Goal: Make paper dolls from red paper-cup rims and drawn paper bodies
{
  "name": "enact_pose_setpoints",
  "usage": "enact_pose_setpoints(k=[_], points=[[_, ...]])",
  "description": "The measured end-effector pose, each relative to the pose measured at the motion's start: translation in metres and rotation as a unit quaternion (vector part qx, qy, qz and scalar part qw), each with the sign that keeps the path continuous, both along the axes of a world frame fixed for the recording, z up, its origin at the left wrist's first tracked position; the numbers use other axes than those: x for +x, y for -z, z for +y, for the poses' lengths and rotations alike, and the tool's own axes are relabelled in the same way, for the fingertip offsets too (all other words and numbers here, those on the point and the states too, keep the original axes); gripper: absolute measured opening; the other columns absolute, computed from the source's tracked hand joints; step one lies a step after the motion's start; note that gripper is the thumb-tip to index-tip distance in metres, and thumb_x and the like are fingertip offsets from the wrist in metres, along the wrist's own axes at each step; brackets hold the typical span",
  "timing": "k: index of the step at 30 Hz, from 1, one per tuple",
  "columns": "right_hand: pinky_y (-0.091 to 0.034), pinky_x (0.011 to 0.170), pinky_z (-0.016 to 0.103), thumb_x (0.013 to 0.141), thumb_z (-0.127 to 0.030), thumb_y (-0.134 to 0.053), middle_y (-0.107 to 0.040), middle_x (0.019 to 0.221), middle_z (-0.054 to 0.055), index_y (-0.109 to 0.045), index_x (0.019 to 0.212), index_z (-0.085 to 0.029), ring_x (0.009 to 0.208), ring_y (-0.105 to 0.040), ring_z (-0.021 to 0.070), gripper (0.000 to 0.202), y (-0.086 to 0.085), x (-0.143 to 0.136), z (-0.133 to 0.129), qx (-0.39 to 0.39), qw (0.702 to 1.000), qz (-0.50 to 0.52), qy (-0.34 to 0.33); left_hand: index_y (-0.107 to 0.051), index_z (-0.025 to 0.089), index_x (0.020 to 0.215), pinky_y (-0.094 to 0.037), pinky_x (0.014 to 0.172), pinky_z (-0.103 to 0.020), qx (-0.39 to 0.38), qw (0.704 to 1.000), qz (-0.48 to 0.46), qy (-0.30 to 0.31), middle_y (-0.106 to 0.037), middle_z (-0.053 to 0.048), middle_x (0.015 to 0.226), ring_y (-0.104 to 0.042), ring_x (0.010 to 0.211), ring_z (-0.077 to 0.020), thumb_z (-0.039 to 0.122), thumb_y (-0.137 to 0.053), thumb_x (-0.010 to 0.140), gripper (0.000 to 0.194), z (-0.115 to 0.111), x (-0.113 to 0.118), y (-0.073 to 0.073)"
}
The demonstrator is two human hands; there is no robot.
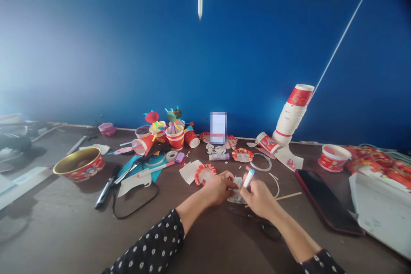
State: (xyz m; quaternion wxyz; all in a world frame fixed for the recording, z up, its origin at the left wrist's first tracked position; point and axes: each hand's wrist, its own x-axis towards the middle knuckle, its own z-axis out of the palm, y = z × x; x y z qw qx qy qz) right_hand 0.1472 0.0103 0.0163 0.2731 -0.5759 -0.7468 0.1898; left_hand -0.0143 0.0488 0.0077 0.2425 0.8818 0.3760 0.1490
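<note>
One white marker [248, 178] is clenched in the right hand [259, 197], left of the one phone [327, 201]; blue end is pointed up, long axis tilted. One paper piece [236, 199], also left of phone, is touched by the left hand [219, 188]; finger pinch can't be told. Room is bounded by phone's left edge and, beyond phone, one blue partition [257, 60].

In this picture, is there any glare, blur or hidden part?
Head view: pale glare washes out the left of the blue wall; clutter at far left looks hazy; the top right corner is dark; a pixelated patch hides detail near the middle; the marker remains recognisable.
</note>
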Motion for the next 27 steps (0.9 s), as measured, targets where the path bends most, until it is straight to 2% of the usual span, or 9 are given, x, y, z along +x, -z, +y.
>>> enact_pose_setpoints(k=[6,12,15,18,20,22,25,27], points=[[-0.028,0.047,0.021,0.073,-0.022,-0.041,-0.047,0.049,-0.002,-0.043,0.058,-0.018,0.046,-0.045,0.01,0.016,-0.002,-0.002,0.0,-0.013,1.0,-0.001,0.022,-0.064,0.026,0.095,-0.039,0.079,-0.022,0.014,1.0,0.001,0.012,-0.05,-0.002,0.102,-0.051,0.087,-0.0145,0.017,-0.052,0.072,0.028,0.001,-0.001,0.002],[-0.03,0.049,0.021,0.073,-0.021,-0.039,-0.047,0.048,-0.003,-0.041,0.058,-0.02,0.047,-0.047,0.0113,0.015,0.001,-0.002,0.001,0.005,1.0,0.007,0.015,-0.064,0.027,0.094,-0.039,0.079,-0.022,0.007,1.0,0.005,0.002,-0.05,-0.002,0.103,-0.051,0.087,-0.0142,0.017,-0.054,0.071,0.028,-0.002,0.0,-0.003],[-0.035,0.053,0.023,0.073,-0.025,-0.04,-0.052,0.052,0.0,-0.043,0.058,-0.02,0.052,-0.052,0.0143,0.017,0.004,0.001,0.003,0.005,0.999,0.03,0.03,-0.064,0.026,0.094,-0.039,0.08,-0.023,0.008,1.0,0.022,-0.001,-0.05,-0.002,0.103,-0.051,0.087,-0.0142,0.018,-0.054,0.071,0.026,-0.002,0.001,-0.005],[-0.039,0.059,0.025,0.075,-0.034,-0.039,-0.06,0.061,0.003,-0.052,0.068,-0.018,0.062,-0.057,0.0177,0.022,0.002,0.008,0.008,0.009,0.996,0.07,0.061,-0.064,0.025,0.095,-0.039,0.082,-0.022,0.008,1.0,0.021,-0.004,-0.051,-0.001,0.103,-0.051,0.089,-0.0138,0.016,-0.053,0.071,0.028,-0.002,0.001,-0.006],[-0.039,0.055,0.025,0.077,-0.04,-0.037,-0.06,0.056,0.002,-0.055,0.076,-0.017,0.059,-0.058,0.0182,0.03,-0.005,0.016,0.016,-0.009,0.995,0.061,0.084,-0.064,0.025,0.095,-0.039,0.082,-0.021,0.003,1.0,0.014,-0.005,-0.051,-0.001,0.104,-0.052,0.087,-0.013,0.014,-0.052,0.071,0.03,-0.002,0.001,-0.004],[-0.037,0.052,0.024,0.078,-0.044,-0.036,-0.059,0.052,0.002,-0.055,0.072,-0.017,0.055,-0.058,0.0174,0.033,-0.016,0.022,0.027,-0.015,0.996,0.022,0.087,-0.064,0.026,0.096,-0.04,0.08,-0.022,0.001,1.0,0.006,-0.004,-0.05,-0.001,0.107,-0.053,0.084,-0.0127,0.015,-0.052,0.071,0.03,-0.001,0.0,-0.001],[-0.036,0.053,0.023,0.08,-0.042,-0.037,-0.063,0.061,0.005,-0.056,0.071,-0.017,0.06,-0.059,0.0169,0.032,-0.039,0.02,0.051,0.018,0.995,-0.09,0.049,-0.064,0.024,0.096,-0.04,0.082,-0.024,0.013,1.0,-0.004,0.0,-0.05,-0.002,0.107,-0.052,0.087,-0.0143,0.018,-0.053,0.071,0.027,0.0,-0.001,0.004],[-0.035,0.053,0.023,0.081,-0.04,-0.037,-0.064,0.067,0.007,-0.057,0.072,-0.016,0.065,-0.059,0.0174,0.032,-0.053,0.007,0.07,0.038,0.989,-0.14,0.024,-0.064,0.024,0.095,-0.039,0.083,-0.025,0.021,1.0,-0.002,0.0,-0.05,-0.002,0.107,-0.051,0.09,-0.0153,0.018,-0.054,0.071,0.027,0.0,0.0,0.006]])
